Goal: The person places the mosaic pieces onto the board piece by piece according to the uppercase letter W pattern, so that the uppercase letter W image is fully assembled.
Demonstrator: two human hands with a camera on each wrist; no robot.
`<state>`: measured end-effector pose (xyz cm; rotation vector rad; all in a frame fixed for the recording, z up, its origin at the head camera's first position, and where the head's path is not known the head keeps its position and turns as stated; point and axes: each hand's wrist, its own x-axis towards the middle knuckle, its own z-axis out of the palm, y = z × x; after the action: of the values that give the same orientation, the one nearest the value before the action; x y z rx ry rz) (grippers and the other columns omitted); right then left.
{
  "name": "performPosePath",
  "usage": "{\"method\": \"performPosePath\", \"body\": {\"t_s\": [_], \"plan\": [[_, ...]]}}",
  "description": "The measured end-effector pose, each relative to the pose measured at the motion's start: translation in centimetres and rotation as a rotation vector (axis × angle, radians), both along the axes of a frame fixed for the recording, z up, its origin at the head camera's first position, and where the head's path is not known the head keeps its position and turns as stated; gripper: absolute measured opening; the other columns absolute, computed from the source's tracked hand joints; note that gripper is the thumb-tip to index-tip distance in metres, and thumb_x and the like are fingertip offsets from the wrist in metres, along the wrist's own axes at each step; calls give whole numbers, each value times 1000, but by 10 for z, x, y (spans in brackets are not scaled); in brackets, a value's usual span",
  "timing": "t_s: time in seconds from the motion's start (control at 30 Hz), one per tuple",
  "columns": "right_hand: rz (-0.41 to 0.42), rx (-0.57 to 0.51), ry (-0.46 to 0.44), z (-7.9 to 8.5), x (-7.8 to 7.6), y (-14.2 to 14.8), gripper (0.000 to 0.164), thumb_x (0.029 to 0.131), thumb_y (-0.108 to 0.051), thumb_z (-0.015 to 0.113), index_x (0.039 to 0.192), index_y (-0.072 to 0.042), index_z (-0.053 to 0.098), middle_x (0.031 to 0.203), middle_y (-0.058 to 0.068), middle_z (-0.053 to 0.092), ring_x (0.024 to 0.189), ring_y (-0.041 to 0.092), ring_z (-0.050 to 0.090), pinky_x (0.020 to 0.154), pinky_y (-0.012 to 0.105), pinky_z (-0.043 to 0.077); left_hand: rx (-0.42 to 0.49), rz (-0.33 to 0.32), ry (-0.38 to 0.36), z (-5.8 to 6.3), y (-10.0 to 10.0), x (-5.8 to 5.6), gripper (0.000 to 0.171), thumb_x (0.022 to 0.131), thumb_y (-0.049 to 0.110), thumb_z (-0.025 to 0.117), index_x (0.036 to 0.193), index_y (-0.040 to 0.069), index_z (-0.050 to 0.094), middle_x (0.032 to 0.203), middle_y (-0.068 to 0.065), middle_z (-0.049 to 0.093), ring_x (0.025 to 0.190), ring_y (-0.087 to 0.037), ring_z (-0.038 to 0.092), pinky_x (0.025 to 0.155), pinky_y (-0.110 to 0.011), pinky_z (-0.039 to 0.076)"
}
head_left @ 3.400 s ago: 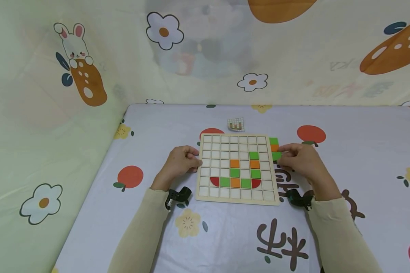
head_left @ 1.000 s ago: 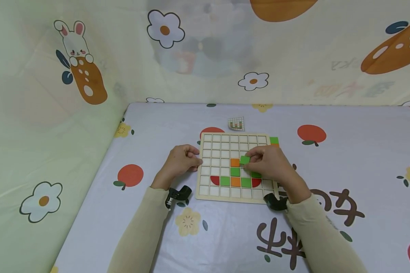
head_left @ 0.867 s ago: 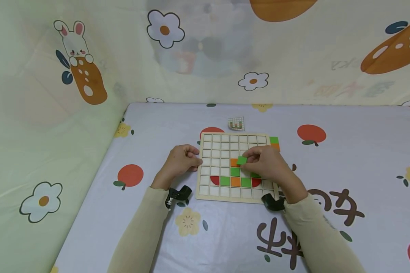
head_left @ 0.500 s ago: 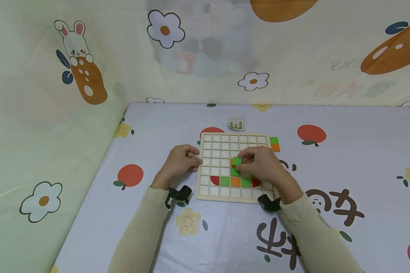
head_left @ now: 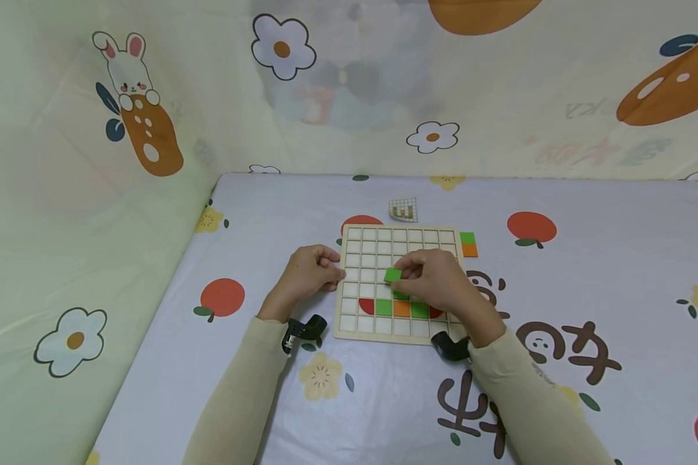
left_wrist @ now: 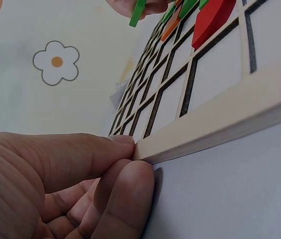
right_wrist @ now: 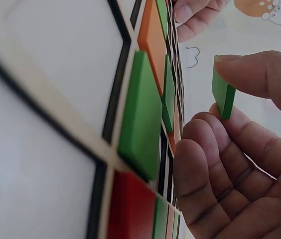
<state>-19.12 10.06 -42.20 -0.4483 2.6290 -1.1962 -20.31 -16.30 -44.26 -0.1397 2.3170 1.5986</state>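
A wooden grid board (head_left: 351, 290) lies on the table, with green, orange and red tiles set in its lower cells. My left hand (head_left: 309, 274) grips its left edge between thumb and forefinger, other fingers curled, as the left wrist view shows. Over the middle of the board my right hand (head_left: 439, 279) pinches a green square tile (head_left: 392, 276) between thumb and forefinger. In the right wrist view that tile (right_wrist: 222, 93) is tilted and held above the board surface. My right hand hides several of the set tiles in the head view. A red tile (head_left: 366, 307) sits lower left.
Right of the board's upper corner lie a loose green tile (head_left: 468, 237) and a loose orange tile (head_left: 469, 250). Behind the board is a small pattern card (head_left: 403, 210) with a printed grid. A patterned cloth (head_left: 256, 213) covers the table, and a printed curtain (head_left: 349, 148) stands behind.
My right hand has taken a green tile from the loose ones at the right and carried it left across the board, past the orange tile's column. My left hand stays at the edge.
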Motion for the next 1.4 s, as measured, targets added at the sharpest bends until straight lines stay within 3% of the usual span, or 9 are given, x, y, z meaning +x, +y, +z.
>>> {"method": "performPosePath", "body": {"t_s": [0.37,0.57,1.07,1.4], "plan": [[51,-14,-32,2,2,-11,23,85,-15,85,103,-4,78,87,3,70,83,20,61,75,32,54,1,-4,-5,2,0,1,28,90,0,78,116,-3,66,85,-8,68,66,-14,68,63,-25,61],[64,-32,-5,1,5,-21,23,84,-14,85,103,-4,79,88,3,71,81,18,63,75,31,54,2,-5,-11,1,0,0,28,91,0,77,116,-3,66,86,-8,69,67,-13,68,64,-24,61],[98,103,11,2,5,-40,25,85,-18,84,107,-8,81,89,0,69,82,16,59,73,30,51,-24,-10,-18,4,0,1,28,91,2,77,117,-1,67,86,-8,69,68,-13,69,64,-24,61],[121,136,-10,3,3,-43,26,85,-18,84,109,-8,81,87,1,66,80,17,57,70,29,48,-22,-17,-12,4,0,1,27,92,2,77,117,-2,67,86,-8,69,68,-13,68,64,-24,61]]}}
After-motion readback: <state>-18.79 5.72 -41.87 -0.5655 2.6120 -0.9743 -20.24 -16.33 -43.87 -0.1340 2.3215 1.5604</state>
